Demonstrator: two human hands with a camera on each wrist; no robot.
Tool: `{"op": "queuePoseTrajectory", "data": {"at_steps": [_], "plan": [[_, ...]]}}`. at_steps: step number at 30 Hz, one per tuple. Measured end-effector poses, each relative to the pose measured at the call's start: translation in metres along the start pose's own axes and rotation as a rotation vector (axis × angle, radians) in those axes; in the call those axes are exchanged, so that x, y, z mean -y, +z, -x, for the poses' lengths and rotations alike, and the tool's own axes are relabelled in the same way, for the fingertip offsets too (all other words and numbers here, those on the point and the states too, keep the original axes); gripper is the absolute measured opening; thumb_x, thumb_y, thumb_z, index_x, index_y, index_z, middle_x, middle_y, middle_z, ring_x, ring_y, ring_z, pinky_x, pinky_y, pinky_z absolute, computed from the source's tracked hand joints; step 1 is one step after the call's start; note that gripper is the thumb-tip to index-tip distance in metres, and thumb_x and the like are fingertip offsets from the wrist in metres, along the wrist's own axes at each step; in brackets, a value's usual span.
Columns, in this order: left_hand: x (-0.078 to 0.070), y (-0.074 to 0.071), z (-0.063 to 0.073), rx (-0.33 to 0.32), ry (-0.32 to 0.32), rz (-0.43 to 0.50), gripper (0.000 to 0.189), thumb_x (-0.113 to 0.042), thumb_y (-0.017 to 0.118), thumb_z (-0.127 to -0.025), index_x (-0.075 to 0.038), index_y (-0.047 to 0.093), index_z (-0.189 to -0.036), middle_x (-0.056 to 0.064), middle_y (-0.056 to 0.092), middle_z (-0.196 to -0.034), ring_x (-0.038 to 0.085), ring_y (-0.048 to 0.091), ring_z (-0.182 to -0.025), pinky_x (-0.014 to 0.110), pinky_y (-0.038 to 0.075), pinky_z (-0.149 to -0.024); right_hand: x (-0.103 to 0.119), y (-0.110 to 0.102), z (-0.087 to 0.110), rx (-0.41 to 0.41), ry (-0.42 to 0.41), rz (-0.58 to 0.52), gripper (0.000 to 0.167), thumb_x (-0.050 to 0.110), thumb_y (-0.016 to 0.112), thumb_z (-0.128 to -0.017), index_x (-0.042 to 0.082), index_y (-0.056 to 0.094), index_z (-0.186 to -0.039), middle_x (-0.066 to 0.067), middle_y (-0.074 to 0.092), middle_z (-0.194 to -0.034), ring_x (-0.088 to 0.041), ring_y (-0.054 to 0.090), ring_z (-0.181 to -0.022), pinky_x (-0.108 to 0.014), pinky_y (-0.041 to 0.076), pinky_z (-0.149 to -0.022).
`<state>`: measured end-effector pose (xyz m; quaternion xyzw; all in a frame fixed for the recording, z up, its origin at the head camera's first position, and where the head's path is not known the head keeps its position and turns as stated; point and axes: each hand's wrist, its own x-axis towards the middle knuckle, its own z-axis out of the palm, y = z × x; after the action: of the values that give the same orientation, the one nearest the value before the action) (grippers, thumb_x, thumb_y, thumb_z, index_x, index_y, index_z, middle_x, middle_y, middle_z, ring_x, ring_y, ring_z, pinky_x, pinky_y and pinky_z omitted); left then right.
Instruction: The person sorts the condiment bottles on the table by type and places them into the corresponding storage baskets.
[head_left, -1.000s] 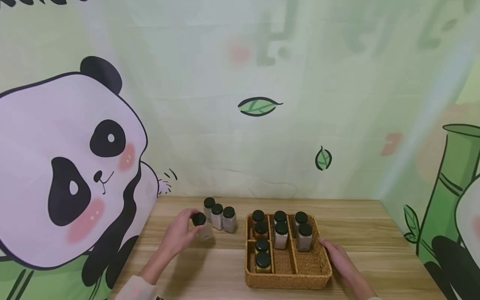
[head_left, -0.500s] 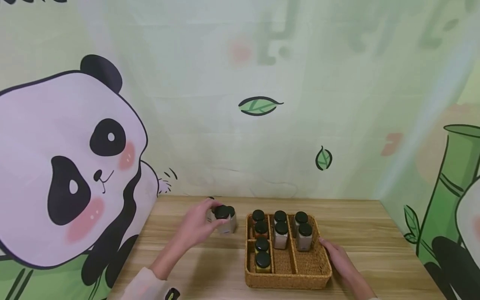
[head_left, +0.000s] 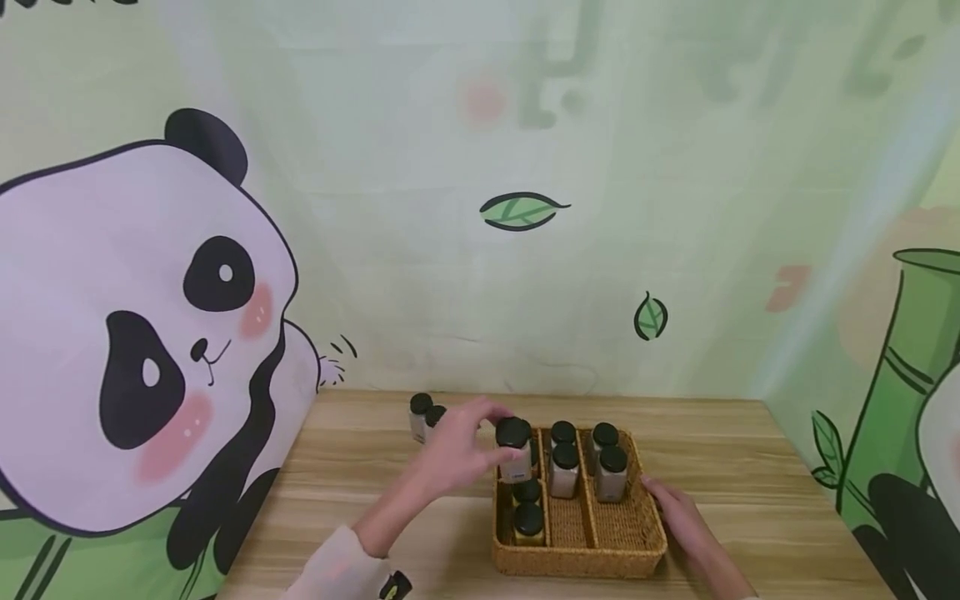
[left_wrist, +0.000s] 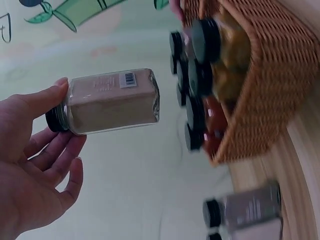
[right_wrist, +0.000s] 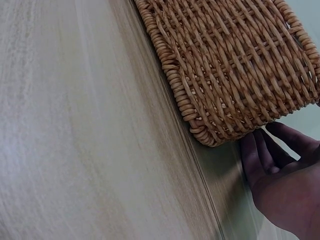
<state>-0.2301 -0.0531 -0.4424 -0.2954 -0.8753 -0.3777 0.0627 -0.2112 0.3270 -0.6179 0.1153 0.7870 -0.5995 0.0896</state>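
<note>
Pale green backdrop (head_left: 405, 250) fills most of the head view, a printed panda (head_left: 142, 250) covering its left side. Along the bottom of the frame lies a wood-grain desk (head_left: 720, 454). Right of bottom centre, a wicker basket (head_left: 577, 562) divided into compartments rests on it. The left hand (head_left: 465, 446), at bottom centre, pinches a pale-filled jar (head_left: 515, 468) about the lid and neck, thumb opposite fingers; the jar is upright and in the air at the basket's rear left corner, its base clear of the lids there. Lower right, the right hand (head_left: 678, 508) touches the basket's outer right wall, fingers loosely extended. Black-lidded jars stand upright inside: two in the middle column (head_left: 564, 475), two in the right (head_left: 612, 479), two yellow ones (head_left: 528, 532) at front left. Left of the left hand, two desk jars (head_left: 420, 423) stand close together. Smallest is a barcode label (left_wrist: 128, 80) near the held jar's base.
</note>
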Motion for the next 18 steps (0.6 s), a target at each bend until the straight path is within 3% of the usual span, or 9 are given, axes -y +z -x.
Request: {"op": "queuePoseTrajectory", "data": {"at_steps": [8, 18], "plan": [[-0.017, 0.044, -0.015, 0.045, 0.03, 0.102, 0.048, -0.037, 0.089, -0.087, -0.019, 0.071, -0.128, -0.009, 0.069, -0.115, 0.009, 0.065, -0.103, 0.03, 0.055, -0.087, 0.0, 0.0, -0.003, 0.003, 0.021, 0.006, 0.089, 0.063, 0.047, -0.108, -0.015, 0.043, -0.152, -0.033, 0.048, -0.155, -0.048, 0.043, -0.145, -0.061, 0.034, -0.12], [-0.03, 0.093, -0.025, 0.017, -0.016, 0.226, 0.044, -0.037, 0.089, -0.086, -0.023, 0.073, -0.125, -0.011, 0.07, -0.12, 0.006, 0.065, -0.104, 0.032, 0.058, -0.088, -0.001, 0.0, -0.002, -0.006, -0.002, -0.024, 0.087, 0.062, 0.049, -0.107, -0.016, 0.049, -0.147, -0.03, 0.056, -0.148, -0.043, 0.051, -0.139, -0.057, 0.041, -0.116]]}}
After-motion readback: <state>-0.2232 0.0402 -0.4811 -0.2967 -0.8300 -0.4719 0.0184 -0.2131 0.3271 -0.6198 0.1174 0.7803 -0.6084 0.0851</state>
